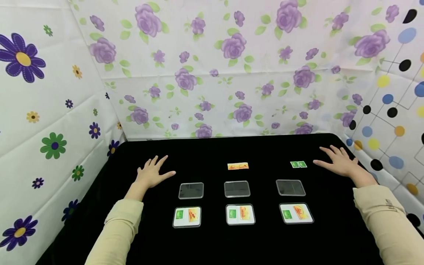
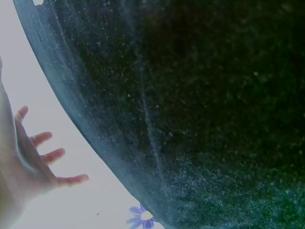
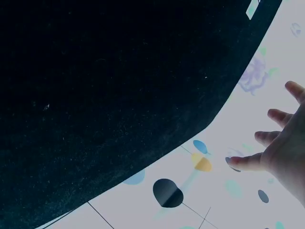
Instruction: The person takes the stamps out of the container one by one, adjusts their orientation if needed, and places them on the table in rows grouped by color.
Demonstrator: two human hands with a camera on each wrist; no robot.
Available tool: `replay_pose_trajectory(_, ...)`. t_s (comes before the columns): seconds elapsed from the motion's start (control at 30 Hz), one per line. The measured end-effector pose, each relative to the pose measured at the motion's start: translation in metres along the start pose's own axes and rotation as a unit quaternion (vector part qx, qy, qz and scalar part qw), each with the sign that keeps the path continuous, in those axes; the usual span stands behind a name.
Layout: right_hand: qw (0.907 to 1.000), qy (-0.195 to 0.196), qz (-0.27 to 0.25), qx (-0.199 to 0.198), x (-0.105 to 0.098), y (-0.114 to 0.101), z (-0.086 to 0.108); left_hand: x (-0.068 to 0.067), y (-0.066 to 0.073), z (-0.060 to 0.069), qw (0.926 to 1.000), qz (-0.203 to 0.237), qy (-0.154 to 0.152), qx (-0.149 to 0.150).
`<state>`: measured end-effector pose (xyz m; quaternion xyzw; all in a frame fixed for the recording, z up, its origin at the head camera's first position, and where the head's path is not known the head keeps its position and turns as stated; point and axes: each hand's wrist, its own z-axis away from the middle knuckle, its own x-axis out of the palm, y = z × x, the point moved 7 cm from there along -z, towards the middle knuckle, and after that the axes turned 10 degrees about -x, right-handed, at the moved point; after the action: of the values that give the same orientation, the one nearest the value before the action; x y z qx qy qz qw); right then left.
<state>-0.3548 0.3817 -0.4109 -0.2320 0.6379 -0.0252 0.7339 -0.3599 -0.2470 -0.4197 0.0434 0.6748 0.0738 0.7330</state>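
My left hand (image 1: 151,173) is spread with straight fingers over the left side of the black table, holding nothing. On the far right, my right hand (image 1: 338,162) is likewise spread and holds nothing; two small green stamps (image 1: 298,164) lie just left of its thumb. An orange and yellow paper strip (image 1: 237,166) lies at the back middle. Three clear plastic cases (image 1: 191,190) form a row in front of it. Nearer are three framed white cards (image 1: 187,217), each bearing one green and one orange piece. Both wrist views show the fingers (image 2: 53,156) apart.
The black cloth-covered table (image 1: 265,243) has rounded back corners. A curtain with purple roses (image 1: 233,46) stands behind it. To the left hangs a daisy-printed sheet (image 1: 55,145), and to the right a dotted sheet (image 1: 399,131), both close to the table edges.
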Motion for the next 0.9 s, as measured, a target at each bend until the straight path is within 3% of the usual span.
replay_pose_trajectory(0.53,0.9987,0.004,0.038,-0.033,-0.007,-0.002,0.002,-0.006,-0.002,-0.001,0.9997,0.0,0.021,0.012)
replay_pose_trajectory(0.9,0.9968,-0.003,0.066,-0.046,-0.008,-0.014,0.004,-0.01,0.005,0.002,0.9984,-0.038,0.022,0.034)
